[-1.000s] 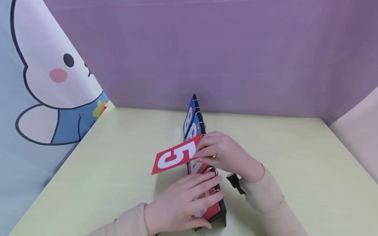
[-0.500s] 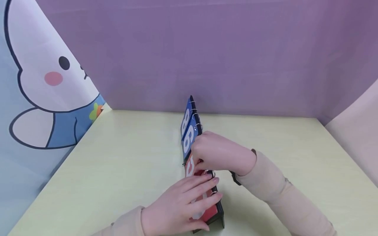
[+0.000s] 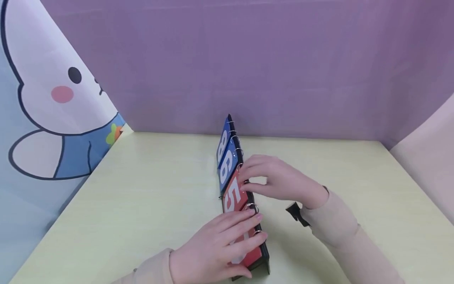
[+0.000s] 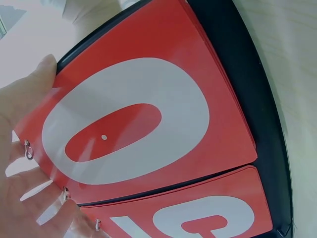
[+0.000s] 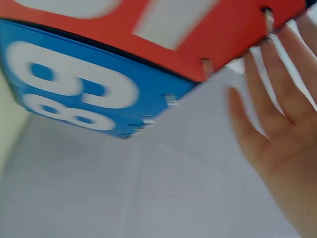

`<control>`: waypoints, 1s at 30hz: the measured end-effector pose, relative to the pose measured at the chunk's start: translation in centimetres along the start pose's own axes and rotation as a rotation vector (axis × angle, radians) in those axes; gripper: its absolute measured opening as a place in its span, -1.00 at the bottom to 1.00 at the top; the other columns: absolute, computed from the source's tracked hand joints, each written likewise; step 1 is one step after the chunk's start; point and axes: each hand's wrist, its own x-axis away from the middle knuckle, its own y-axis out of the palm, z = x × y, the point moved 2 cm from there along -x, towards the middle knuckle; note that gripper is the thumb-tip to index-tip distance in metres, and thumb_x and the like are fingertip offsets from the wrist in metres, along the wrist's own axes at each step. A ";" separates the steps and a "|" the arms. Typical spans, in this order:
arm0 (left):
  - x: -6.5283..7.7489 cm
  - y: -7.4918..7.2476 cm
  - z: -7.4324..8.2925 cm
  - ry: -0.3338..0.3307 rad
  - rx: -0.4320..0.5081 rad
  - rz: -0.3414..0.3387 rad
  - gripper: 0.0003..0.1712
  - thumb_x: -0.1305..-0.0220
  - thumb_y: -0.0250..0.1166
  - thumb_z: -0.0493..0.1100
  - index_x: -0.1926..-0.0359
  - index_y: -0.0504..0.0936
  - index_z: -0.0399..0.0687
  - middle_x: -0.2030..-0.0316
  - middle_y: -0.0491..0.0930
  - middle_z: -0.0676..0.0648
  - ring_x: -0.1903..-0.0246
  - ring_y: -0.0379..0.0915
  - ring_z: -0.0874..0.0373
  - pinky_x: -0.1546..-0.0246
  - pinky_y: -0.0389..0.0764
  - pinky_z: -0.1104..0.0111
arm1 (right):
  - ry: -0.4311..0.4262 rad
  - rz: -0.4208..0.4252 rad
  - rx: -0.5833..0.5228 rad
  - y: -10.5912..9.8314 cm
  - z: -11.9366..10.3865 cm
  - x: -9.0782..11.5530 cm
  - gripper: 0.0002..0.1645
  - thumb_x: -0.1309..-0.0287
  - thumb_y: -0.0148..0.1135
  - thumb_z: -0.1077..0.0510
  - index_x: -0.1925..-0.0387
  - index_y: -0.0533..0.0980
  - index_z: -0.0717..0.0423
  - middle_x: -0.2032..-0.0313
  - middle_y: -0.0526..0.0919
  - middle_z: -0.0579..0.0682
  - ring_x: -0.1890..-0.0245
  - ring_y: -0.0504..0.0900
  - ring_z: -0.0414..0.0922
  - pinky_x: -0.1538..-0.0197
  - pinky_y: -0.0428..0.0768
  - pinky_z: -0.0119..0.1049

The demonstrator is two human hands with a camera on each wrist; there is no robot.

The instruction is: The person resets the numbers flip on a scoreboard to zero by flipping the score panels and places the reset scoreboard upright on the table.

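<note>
A tabletop flip scoreboard [image 3: 235, 188] stands on the pale yellow surface [image 3: 159, 193], midway between its left and right edges, running from the near edge toward the far one. Its black frame [image 4: 260, 99] carries a row of number cards on metal rings [image 5: 269, 22]. Nearest is a red 0 card [image 4: 136, 119], then a red 5 card [image 3: 234, 194], then a blue 6 card [image 3: 228, 165] and, toward the far edge, a blue 8 card [image 3: 222, 144].

The left hand [image 3: 218, 248] lies across the red 0 card with fingers spread, fingertips at the ringed top edge and thumb at the board's near end, touching without clasping. The right hand [image 3: 278, 179] is loosely open at the ringed edge by the red 5 card, thumb apart from the fingers, grasping nothing.

Beige sleeves [image 3: 330, 221] cover both forearms; something black [image 3: 298, 214] sits below the right wrist. Beyond the far edge rises a purple backdrop [image 3: 213, 59]; beside the left edge hangs a rabbit-printed sheet [image 3: 46, 102].
</note>
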 end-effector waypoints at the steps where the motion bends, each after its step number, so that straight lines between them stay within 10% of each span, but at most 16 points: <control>1: 0.0 0.0 0.0 -0.001 -0.001 -0.002 -0.11 0.15 0.44 0.32 -0.18 0.46 0.00 -0.26 0.39 -0.10 -0.30 0.24 0.04 -0.27 0.35 0.25 | -0.004 0.068 -0.009 0.2 0.4 0.6 -0.84 0.02 0.38 0.31 0.32 0.66 0.10 0.26 0.68 -0.05 0.19 0.59 -0.16 0.08 0.60 -0.27; 10: -0.1 0.0 0.0 -0.018 0.016 -0.005 -0.08 0.17 0.46 0.31 -0.20 0.45 0.00 -0.27 0.38 -0.10 -0.30 0.24 0.05 -0.27 0.35 0.26 | 0.205 0.270 -0.218 3.2 2.9 4.6 -0.70 0.00 0.33 0.40 0.18 0.61 0.11 0.17 0.66 0.00 0.11 0.58 -0.18 -0.01 0.56 -0.32; 23: -0.1 0.2 0.1 -0.034 0.035 -0.010 -0.10 0.16 0.47 0.29 -0.19 0.44 0.01 -0.27 0.38 -0.09 -0.29 0.26 0.06 -0.25 0.38 0.26 | 0.643 0.108 -0.663 6.5 6.1 6.9 -0.56 -0.15 0.24 0.26 -0.08 0.45 0.26 -0.02 0.55 0.24 -0.08 0.51 0.19 -0.12 0.54 -0.13; 30: -0.1 0.1 0.1 -0.036 0.048 -0.008 -0.10 0.15 0.47 0.29 -0.20 0.44 0.01 -0.32 0.31 -0.10 -0.32 0.21 0.05 -0.26 0.37 0.24 | 0.691 -0.016 -0.743 7.7 7.0 7.1 -0.33 -0.07 0.35 0.12 -0.20 0.34 0.20 -0.13 0.47 0.14 -0.19 0.41 0.11 -0.19 0.44 0.00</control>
